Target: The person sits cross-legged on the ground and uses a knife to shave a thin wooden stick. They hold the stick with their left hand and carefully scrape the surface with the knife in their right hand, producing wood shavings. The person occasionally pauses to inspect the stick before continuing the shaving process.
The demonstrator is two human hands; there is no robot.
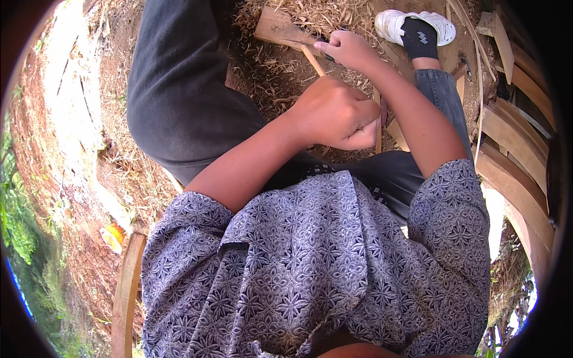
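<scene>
My left hand [343, 113] is a closed fist in the middle of the view, wrapped round a thin pale wooden stick [311, 59]. The stick's far end meets a flat wooden block [277, 28] lying on the ground. Beyond it, my right hand [352, 50] is closed on a dark handle [325, 52], its thumb stretched along it toward the block. A thin dark edge, like a knife blade, runs from the handle over the block by the stick's tip. Much of this tool is hidden, so I cannot be sure of its kind.
Wood shavings [316, 17] cover the soil around the block. Stacked curved planks [513, 131] stand at the right, near a person's white shoe [391, 25]. My dark-trousered leg [173, 89] bends at the left. A wooden post [126, 298] rises at the lower left, by an orange object [112, 237].
</scene>
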